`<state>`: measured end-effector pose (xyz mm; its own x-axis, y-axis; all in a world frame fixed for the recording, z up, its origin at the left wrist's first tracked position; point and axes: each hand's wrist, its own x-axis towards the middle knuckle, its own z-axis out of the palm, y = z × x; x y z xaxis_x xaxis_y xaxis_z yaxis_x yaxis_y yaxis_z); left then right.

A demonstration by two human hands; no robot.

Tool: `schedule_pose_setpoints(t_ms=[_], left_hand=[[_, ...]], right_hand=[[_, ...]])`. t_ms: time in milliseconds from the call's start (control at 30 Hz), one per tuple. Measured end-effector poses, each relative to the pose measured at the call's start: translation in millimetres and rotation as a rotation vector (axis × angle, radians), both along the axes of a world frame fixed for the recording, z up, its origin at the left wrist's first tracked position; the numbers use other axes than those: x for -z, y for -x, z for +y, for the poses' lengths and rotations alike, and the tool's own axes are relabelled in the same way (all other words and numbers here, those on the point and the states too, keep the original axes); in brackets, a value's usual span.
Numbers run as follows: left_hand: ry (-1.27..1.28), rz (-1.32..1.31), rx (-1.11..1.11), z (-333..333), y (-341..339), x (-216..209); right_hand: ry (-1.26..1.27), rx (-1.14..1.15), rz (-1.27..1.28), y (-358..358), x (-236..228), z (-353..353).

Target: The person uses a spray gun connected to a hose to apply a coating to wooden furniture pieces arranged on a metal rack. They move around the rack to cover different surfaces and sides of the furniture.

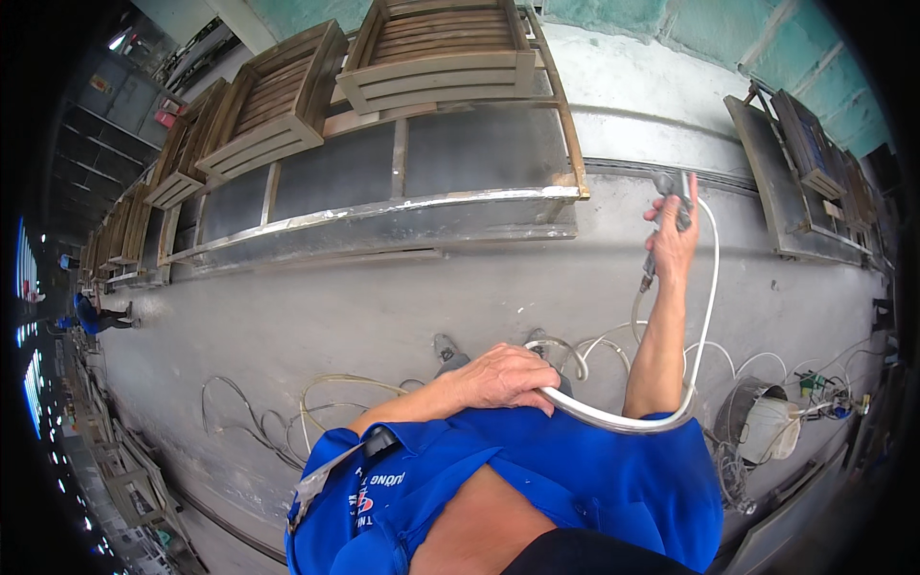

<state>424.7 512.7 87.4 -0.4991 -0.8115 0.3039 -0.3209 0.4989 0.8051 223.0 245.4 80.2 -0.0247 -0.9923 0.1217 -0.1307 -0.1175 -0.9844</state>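
Note:
My right hand [677, 240] is raised toward the far right with its fingers wrapped round a grey metal spray gun [662, 184]. From the gun a white hose [711, 278] loops down past my right forearm and across in front of my blue shirt. My left hand [506, 374] is closed round that hose near my waist, with the loose-looking part beyond it curling over my shoes. A thinner hose [636, 311] hangs from the gun's lower fitting.
Slatted wooden drawer-like frames [436, 77] rest on a long rack [374, 206] ahead. Another rack [791, 211] with frames stands at right. Hoses [254, 422] coil over the floor at left. A bucket [740, 407] stands lower right. Far left, a person [91, 314] in blue is at work.

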Motion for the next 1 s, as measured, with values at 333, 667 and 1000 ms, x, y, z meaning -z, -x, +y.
schedule_pose_setpoints(t_ms=[333, 667, 1000], left_hand=[[-0.259, 0.019, -0.176, 87, -138, 11], [-0.388, -0.002, -0.278, 117, -207, 10], [-0.477, 0.038, -0.299, 91, -211, 0]], right_hand=[[0.286, -0.195, 0.232, -199, 5, -13], [-0.057, -0.716, 0.028, -370, -3, 88], [0.181, 0.082, 0.275, -248, 1, -5]])
